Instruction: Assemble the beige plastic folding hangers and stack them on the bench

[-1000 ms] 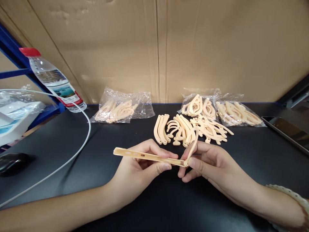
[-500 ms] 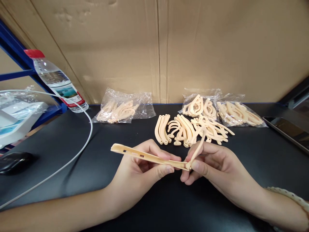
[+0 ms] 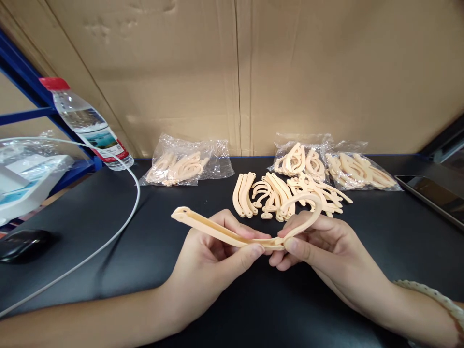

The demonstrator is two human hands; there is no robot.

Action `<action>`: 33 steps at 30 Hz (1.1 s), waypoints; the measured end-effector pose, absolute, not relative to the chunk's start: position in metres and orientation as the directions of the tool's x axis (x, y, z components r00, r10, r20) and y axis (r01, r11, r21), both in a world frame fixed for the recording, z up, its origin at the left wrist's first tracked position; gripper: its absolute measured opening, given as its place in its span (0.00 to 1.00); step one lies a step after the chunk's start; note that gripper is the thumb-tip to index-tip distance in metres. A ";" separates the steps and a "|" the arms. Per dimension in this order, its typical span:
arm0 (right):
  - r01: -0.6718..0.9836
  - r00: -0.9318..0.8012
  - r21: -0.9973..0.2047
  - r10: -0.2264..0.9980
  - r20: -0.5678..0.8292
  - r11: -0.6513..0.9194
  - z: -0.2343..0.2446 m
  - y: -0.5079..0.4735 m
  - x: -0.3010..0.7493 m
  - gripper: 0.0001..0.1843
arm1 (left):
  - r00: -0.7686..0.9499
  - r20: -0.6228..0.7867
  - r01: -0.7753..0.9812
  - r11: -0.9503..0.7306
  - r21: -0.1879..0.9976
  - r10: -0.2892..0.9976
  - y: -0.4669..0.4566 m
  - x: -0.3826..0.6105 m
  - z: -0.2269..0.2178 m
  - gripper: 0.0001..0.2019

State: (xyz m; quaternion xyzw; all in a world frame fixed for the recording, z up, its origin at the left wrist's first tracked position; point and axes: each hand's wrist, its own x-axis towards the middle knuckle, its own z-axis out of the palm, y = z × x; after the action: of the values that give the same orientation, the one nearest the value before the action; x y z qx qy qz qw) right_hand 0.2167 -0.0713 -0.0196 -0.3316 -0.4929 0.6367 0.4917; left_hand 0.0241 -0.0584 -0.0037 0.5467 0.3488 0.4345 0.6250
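Observation:
My left hand (image 3: 224, 256) pinches a long, curved beige hanger arm (image 3: 210, 229) between thumb and fingers. A channel runs along it, and its far end points left. My right hand (image 3: 319, 246) grips the base of a beige hanger hook (image 3: 316, 212), whose curve rises above the fingers. Hook base and hanger arm meet between the two hands; whether they are locked together I cannot tell. Just beyond lie several loose hanger arms (image 3: 244, 194), and beside them is a pile of more beige hanger parts (image 3: 315, 189), partly covered by the hook.
Clear bags of beige parts stand at the back, one left (image 3: 184, 164) and others right (image 3: 358, 169). A water bottle (image 3: 90, 125), a white cable (image 3: 136, 193) and a black mouse (image 3: 25, 244) are on the left. At the right edge rests a dark flat device (image 3: 431, 193).
Both pieces have been rolled in my hands. The hook's full curve now shows, and the hanger arm turns its channel and end hole into view. Both hands keep their grip.

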 end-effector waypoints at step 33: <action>-0.121 -0.272 -0.992 0.962 -0.009 -0.043 -0.018 -0.069 0.216 0.07 | 0.437 -0.029 -0.032 0.048 0.998 0.899 -0.048 0.023 -0.010 0.07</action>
State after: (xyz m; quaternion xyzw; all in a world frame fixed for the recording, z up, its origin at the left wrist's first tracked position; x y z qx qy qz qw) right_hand 0.2155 -0.0687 -0.0183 -0.4009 -0.5245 0.6007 0.4510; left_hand 0.0232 -0.0477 -0.0104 0.5786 0.3748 0.3758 0.6193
